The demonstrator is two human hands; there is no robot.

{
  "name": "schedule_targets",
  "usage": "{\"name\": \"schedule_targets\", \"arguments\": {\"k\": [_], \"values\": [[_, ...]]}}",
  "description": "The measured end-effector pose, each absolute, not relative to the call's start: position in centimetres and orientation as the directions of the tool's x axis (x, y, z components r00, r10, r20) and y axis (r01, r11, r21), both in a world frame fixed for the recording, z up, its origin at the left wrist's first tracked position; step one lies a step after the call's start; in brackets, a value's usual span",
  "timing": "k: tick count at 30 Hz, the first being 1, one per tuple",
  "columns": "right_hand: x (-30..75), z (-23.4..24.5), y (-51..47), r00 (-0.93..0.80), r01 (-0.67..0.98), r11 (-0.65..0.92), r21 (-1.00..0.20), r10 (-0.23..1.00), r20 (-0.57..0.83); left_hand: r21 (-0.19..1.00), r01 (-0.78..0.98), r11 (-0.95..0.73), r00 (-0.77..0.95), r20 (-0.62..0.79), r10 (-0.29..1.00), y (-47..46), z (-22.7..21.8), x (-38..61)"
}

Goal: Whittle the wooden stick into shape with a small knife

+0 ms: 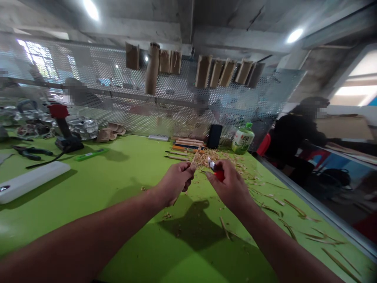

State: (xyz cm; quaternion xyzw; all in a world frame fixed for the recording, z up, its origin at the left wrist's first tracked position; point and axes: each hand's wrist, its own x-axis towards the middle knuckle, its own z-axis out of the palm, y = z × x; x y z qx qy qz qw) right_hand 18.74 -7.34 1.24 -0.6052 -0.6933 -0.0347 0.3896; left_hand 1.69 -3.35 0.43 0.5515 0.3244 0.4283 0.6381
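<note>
My left hand is closed around a thin bamboo strip, whose far end points up and away from me. My right hand grips a utility knife with a red handle, its short blade tilted up and to the left. A small gap separates the blade from the strip. Beyond both hands lies a heap of curled wood shavings. Several thin sticks and pencil-like rods lie to the left of that heap.
A green-capped bottle and a dark upright box stand at the back. Long bamboo slivers lie to the right. On the left are a cordless drill, pliers, a green cutter and a white case. A person sits at right.
</note>
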Motion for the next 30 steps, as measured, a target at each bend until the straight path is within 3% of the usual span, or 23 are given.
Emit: {"name": "schedule_targets", "arguments": {"k": [4, 7, 18, 30], "values": [[19.3, 1.1, -6.9, -0.074, 0.782, 0.394, -0.483, 0.828, 0.556, 0.986, -0.152, -0.070, 0.449, 0.132, 0.884, -3.3, 0.2, 1.7], [19.4, 1.1, -6.9, -0.064, 0.761, 0.390, -0.519, 0.840, 0.538, 0.984, -0.070, -0.164, 0.450, 0.178, 0.875, -3.4, 0.1, 1.6], [18.8, 1.2, -7.7, -0.101, 0.820, 0.359, -0.446, 0.857, 0.505, 0.887, 0.151, -0.437, 0.423, 0.341, 0.839, -3.8, 0.9, 1.2], [18.9, 1.3, -7.6, -0.097, 0.843, 0.321, -0.431, 0.880, 0.465, 0.884, 0.183, -0.430, 0.446, 0.315, 0.838, -4.1, 1.2, 1.1]]}}
